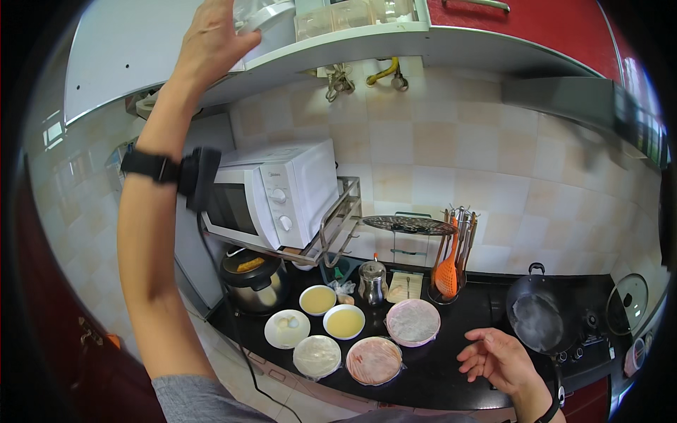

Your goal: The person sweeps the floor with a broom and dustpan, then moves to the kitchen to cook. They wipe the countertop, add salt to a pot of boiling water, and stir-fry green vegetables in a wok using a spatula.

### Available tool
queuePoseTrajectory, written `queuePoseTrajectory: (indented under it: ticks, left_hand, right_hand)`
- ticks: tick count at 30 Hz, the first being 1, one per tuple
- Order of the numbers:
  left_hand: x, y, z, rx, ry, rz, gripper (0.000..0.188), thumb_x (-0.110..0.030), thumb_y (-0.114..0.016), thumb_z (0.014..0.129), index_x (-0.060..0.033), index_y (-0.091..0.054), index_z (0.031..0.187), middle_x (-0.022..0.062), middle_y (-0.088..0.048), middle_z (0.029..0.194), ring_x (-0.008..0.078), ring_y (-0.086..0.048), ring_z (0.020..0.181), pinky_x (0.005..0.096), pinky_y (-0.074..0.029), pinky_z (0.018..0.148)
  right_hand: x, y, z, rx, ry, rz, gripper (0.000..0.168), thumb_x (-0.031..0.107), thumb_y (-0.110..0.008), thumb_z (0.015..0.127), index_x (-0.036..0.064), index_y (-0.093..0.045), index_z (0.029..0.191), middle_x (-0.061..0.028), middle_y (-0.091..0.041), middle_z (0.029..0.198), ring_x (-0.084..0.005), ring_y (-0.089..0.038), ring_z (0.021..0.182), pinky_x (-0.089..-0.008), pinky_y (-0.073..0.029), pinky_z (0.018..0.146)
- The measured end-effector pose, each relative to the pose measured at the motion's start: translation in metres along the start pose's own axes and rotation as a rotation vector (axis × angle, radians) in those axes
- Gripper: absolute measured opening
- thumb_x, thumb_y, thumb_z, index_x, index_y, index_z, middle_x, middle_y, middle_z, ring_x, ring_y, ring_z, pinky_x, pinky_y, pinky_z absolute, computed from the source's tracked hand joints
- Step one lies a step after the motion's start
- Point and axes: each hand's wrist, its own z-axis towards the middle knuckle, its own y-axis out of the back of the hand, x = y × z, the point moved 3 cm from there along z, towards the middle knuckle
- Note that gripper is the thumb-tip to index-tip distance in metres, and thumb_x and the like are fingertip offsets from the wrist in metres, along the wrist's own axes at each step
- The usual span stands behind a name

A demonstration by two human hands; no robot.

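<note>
My left hand (pixel 214 45) is raised at the top of the view beside a white lidded container (pixel 270 31) on the wall cabinet's shelf (pixel 338 39). Its fingertips are cut off by the frame, so I cannot tell whether it grips anything. Over the front of the black counter (pixel 444 375), my right hand (pixel 497 359) hovers with loosely bent fingers and holds nothing. To its left are two plastic-wrapped bowls, one pink-rimmed (pixel 413 322) and one with pinkish contents (pixel 374 361). A black wok (pixel 537 322) sits on the stove to its right.
A white microwave (pixel 275 195) stands on a metal rack (pixel 338 211) above a rice cooker (pixel 254 280). Two bowls of yellow liquid (pixel 344 321), a metal pot (pixel 373 283) and a utensil stand with an orange slotted spatula (pixel 447 275) occupy the counter. The range hood (pixel 560 103) juts out at right.
</note>
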Motion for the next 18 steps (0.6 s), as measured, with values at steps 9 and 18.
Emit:
queuePoseTrajectory:
  ticks: [9, 18]
  left_hand:
    - [0.061, -0.116, 0.006, 0.140, 0.007, 0.247, 0.066, -0.009, -0.064, 0.068, -0.0117, -0.039, 0.129, 0.0128, -0.049, 0.121, 0.0342, -0.048, 0.111, 0.0425, -0.045, 0.090]
    - [0.074, -0.163, 0.012, 0.361, 0.184, 0.252, 0.067, -0.009, -0.056, 0.071, -0.0108, -0.035, 0.134, 0.0144, -0.044, 0.132, 0.0327, -0.038, 0.125, 0.0432, -0.036, 0.101]
  right_hand:
    - [-0.025, 0.037, -0.036, -0.235, 0.038, 0.121, 0.025, 0.021, -0.050, 0.092, -0.001, -0.055, 0.103, -0.0182, -0.064, 0.082, -0.0261, -0.065, 0.065, -0.0332, -0.054, 0.054]
    - [-0.036, 0.043, -0.063, -0.474, 0.024, 0.176, 0.025, 0.023, -0.053, 0.092, 0.003, -0.056, 0.106, -0.0087, -0.063, 0.078, -0.0148, -0.060, 0.060, -0.0235, -0.049, 0.050]
